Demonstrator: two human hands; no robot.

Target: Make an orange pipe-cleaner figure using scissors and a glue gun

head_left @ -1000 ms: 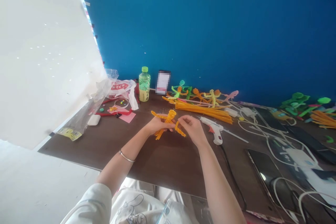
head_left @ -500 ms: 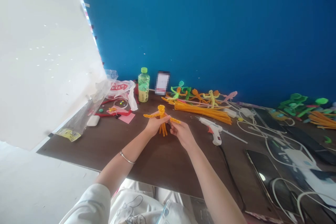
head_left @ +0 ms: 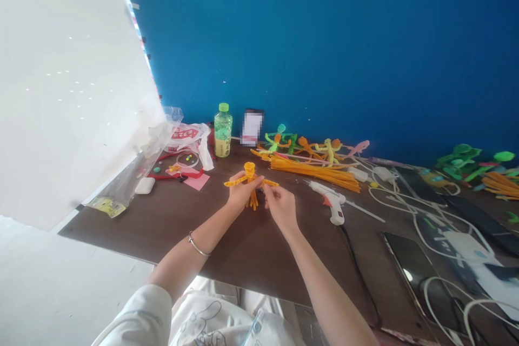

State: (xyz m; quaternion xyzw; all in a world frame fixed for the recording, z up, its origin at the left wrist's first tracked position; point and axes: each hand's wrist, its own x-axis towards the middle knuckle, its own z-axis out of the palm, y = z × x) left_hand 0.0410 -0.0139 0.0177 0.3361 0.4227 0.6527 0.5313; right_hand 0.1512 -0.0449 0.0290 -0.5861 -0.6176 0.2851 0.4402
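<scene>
An orange pipe-cleaner figure is held upright above the dark table, with a coiled head, two twisted arms out to the sides and several loose stems hanging below. My left hand is closed around its body, the thumb lying across the front. My right hand pinches the figure's right-side arm between thumb and fingertips. Both hands' fingertips are close together, and part of the figure's body is hidden behind the left thumb.
Behind my hands lies a bundle of orange pipe cleaners, with several finished coloured figures beyond. A hot glue gun rests to the right, near a phone and white cables. A green-capped bottle and plastic bags stand left.
My right hand has shifted its grip slightly along the figure's arm, its fingers now higher and more curled. My left hand still holds the body. The view has moved very slightly.
</scene>
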